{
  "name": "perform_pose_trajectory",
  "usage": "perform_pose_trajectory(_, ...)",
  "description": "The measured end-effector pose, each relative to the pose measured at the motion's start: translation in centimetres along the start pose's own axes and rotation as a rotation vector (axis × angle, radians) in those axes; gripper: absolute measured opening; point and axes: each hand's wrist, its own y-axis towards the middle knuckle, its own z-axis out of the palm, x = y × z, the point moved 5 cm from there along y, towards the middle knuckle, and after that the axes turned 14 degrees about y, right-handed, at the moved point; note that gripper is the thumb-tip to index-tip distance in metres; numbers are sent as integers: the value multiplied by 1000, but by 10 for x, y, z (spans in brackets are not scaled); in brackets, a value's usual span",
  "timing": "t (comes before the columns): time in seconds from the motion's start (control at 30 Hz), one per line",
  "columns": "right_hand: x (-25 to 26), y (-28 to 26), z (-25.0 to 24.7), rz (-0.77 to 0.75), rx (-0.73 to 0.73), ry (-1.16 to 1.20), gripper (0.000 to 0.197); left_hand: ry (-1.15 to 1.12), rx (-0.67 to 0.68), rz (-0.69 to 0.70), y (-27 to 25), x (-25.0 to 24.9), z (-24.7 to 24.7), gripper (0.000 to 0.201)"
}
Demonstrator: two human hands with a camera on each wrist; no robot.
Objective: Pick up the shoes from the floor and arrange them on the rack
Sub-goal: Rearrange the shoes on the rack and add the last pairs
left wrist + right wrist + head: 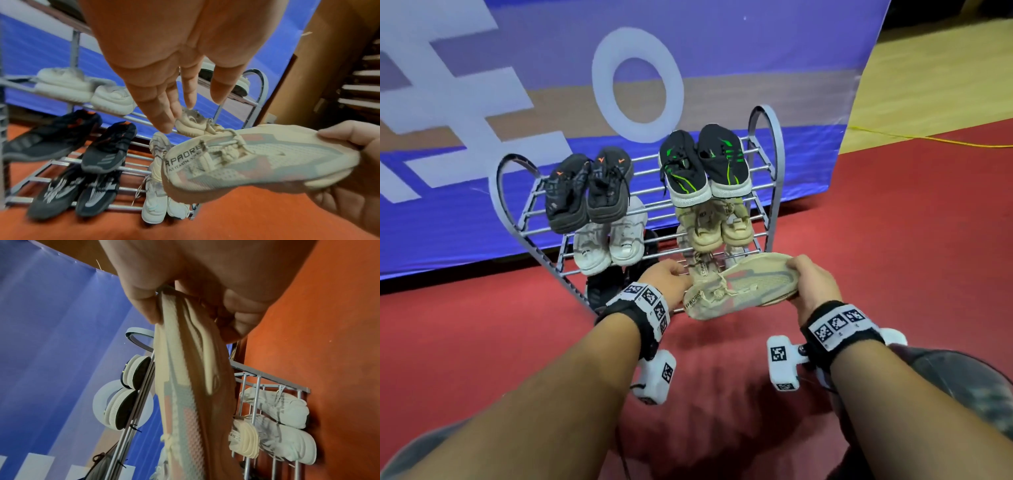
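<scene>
My right hand (810, 282) (185, 305) grips the toe of a beige knit shoe (743, 286) (257, 159) (191, 394), held sideways in the air just in front of the grey metal rack (774, 164) (261, 91). My left hand (671, 277) (180, 104) is at the shoe's heel end with straight fingers and holds nothing. A matching beige shoe (700, 270) stands alone on the right of the lowest shelf, behind the held one.
The rack holds a black-orange pair (585, 188) and a black-green pair (702, 164) on top, a white pair (609, 243) and a beige pair (715, 226) in the middle, and a black pair (606, 287) at lower left. A blue banner (482, 102) stands behind, on red floor (893, 240).
</scene>
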Motion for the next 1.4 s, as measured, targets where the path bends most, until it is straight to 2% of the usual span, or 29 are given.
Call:
perform_pose_trajectory(0.07, -7, 3, 5, 26, 3, 73, 23, -175, 52, -85, 4, 14, 8, 30)
perform_pose_trajectory(0.13, -15, 7, 11, 57, -10, 119, 24, -336, 212, -111, 7, 22, 23, 33)
perform_pose_trajectory(0.23, -31, 15, 17, 115, -39, 159, 19, -323, 390, -97, 14, 40, 47, 31)
perform_pose_trajectory(0.33, -50, 22, 20, 161, -87, 162, 21, -295, 444, -124, 19, 58, 57, 50)
perform_pose_trajectory(0.37, -58, 27, 21, 178, -100, 147, 25, -298, 470, -107, 18, 59, 56, 50)
perform_pose_trajectory(0.47, -84, 41, 28, 233, -104, 64, 45, -324, 622, -166, 12, 71, 60, 27)
perform_pose_trajectory(0.53, -99, 48, 39, 265, -108, 24, 58, -393, 740, -215, 9, 85, 68, 25)
perform_pose_trajectory(0.57, -107, 55, 44, 287, -121, 11, 66, -414, 758, -225, 11, 95, 72, 24)
perform_pose_trajectory(0.63, -125, 69, 55, 337, -132, -7, 76, -436, 741, -246, 14, 114, 77, 24)
perform_pose_trajectory(0.73, -145, 81, 80, 398, -78, -94, 52, -578, 675, -297, 21, 136, 83, 20)
perform_pose_trajectory(0.83, -166, 98, 86, 448, -107, -227, 45, -724, 620, -345, 30, 151, 91, 20)
perform_pose_trajectory(0.97, -199, 127, 83, 522, -81, -311, 61, -856, 528, -395, 42, 165, 100, 23)
perform_pose_trajectory(1.07, -204, 130, 96, 535, -84, -256, 42, -921, 504, -419, 49, 176, 106, 16)
perform_pose_trajectory(1.1, -208, 135, 100, 534, -71, -234, 42, -930, 497, -425, 51, 178, 108, 14)
perform_pose_trajectory(1.2, -225, 154, 106, 537, -37, -228, 57, -968, 467, -438, 56, 181, 111, 13)
perform_pose_trajectory(1.27, -241, 173, 102, 520, -40, -221, 50, -991, 439, -430, 59, 180, 111, 14)
perform_pose_trajectory(1.4, -218, 154, 115, 469, -58, -162, 27, -1008, 404, -427, 70, 170, 111, 15)
